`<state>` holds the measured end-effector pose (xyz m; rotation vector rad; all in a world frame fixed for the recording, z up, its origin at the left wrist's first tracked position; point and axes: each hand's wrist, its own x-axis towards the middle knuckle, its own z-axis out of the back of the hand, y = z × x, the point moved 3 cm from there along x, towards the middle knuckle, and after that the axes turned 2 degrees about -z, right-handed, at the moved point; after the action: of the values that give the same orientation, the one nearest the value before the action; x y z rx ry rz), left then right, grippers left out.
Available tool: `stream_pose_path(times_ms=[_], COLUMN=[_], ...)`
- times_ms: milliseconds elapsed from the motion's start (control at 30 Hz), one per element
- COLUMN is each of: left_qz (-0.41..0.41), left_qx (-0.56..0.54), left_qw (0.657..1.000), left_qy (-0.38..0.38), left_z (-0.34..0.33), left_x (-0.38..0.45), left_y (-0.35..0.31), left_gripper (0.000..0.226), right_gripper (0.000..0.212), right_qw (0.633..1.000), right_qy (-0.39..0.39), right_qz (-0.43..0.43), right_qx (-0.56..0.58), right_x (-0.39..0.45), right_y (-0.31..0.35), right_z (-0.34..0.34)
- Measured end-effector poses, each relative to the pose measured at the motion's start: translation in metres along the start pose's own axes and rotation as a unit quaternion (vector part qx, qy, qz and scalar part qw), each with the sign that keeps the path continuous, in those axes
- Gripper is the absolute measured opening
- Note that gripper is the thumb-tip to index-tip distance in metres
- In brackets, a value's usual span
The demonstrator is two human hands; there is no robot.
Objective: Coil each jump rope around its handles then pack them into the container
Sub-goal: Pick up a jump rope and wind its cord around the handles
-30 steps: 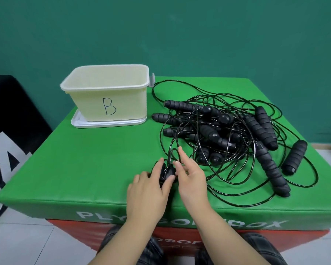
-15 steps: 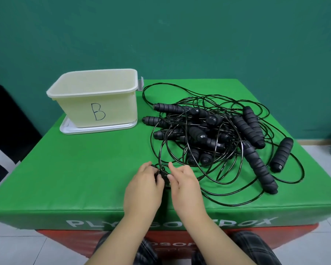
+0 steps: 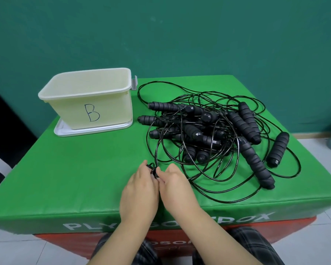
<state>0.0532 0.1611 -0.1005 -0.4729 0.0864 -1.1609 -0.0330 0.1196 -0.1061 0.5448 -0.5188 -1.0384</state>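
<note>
From the head camera, both hands meet at the near middle of the green padded bench (image 3: 80, 175). The left hand (image 3: 139, 190) and the right hand (image 3: 177, 188) lie side by side, nearly touching, with their fingers curled down around a small black piece (image 3: 153, 170) of jump rope held between them; most of it is hidden under the fingers, so I cannot tell whether it is a handle end or a bundle of cord. A thin loop of black cord rises from that spot and runs back into the pile of jump ropes (image 3: 214, 134), which covers the right half of the bench as a tangle of ribbed black handles and loose cord loops. One handle (image 3: 277, 151) lies apart at the far right edge of the tangle, and a long one (image 3: 256, 162) slants toward the near right corner. The cream container (image 3: 84, 96), marked with a hand-drawn letter B on its front wall, stands at the far left of the bench on a white lid (image 3: 63, 131), well apart from the hands. Its inside shows no ropes. Behind the bench is a teal wall (image 3: 161, 35).
</note>
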Motion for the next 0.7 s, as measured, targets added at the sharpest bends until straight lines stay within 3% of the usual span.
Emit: stream_pose_path(times_ms=[167,267,367,567,700], left_qz=[-0.01,-0.004,-0.011,-0.004,-0.027], left_qx=[-0.04,-0.069,-0.075,-0.119,-0.114], left_qw=[0.999,0.997,0.997,0.991,0.99], left_qy=[-0.013,-0.027,-0.033,-0.06,-0.084], left_z=[0.001,0.003,0.002,-0.001,-0.004], left_x=[-0.004,-0.004,-0.005,-0.007,-0.009], left_y=[0.003,0.008,0.007,0.014,0.013], left_gripper=[0.031,0.03,0.032,0.027,0.03], right_gripper=[0.03,0.033,0.018,0.02,0.016], right_qw=[0.997,0.99,0.978,0.983,0.981], right_qy=[-0.036,-0.093,-0.146,-0.132,-0.154], right_qz=[0.021,-0.022,-0.028,0.046,0.042], right_qx=[0.068,0.104,0.148,0.121,0.109], right_x=[-0.002,-0.005,-0.011,-0.015,-0.012], right_y=[0.0,-0.005,-0.009,-0.006,0.0], right_z=[-0.002,0.001,-0.001,-0.013,-0.016])
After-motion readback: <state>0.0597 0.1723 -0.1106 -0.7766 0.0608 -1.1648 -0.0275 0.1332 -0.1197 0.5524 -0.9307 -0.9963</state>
